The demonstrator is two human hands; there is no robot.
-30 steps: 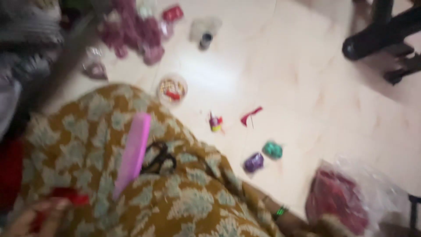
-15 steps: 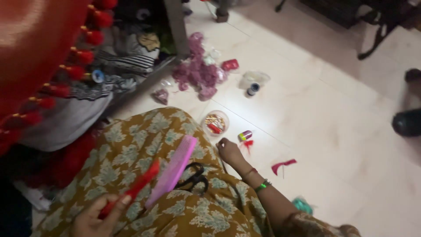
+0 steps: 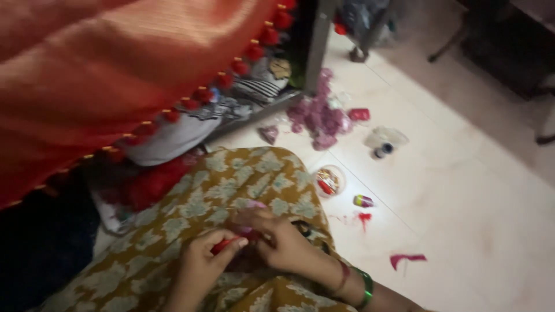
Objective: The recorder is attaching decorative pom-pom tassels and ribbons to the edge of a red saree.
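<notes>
Orange cloth (image 3: 104, 75): fills the upper left, its lower hem strung with red pom-poms (image 3: 254, 51).
Floor (image 3: 462, 190): pale glossy tiles, right half of the view.
Lap fabric (image 3: 231, 190): mustard yellow with a pale leaf print, spread under both hands.
Folded clothes (image 3: 173, 136): grey and striped pieces lying below the orange hem, beside a red bundle (image 3: 150, 185).
Purple heap (image 3: 321, 118): small mauve pieces piled on the tiles near a metal leg (image 3: 318, 40), with a red packet (image 3: 359, 114) just beside it.
Right hand (image 3: 286, 242): fingers curled in, pinching at the pink and red things on the lap; a green bangle (image 3: 366, 287) and a red thread sit on the wrist.
Left hand (image 3: 199, 266): closed on a thin red strip (image 3: 226, 244), thumb and forefinger gripping it, touching the right hand's fingertips.
Pink piece (image 3: 250, 207): just above the hands on the lap, partly hidden; blurred.
Scissors (image 3: 302, 228): dark handle showing at the right hand's far edge.
Round container (image 3: 329, 179): clear, holding red bits, on the tiles just beside the knee.
Thread spool (image 3: 363, 200): small, multicoloured, near the container.
Red scraps (image 3: 407, 258): 2 bits on the tiles, well apart from the hands.
</notes>
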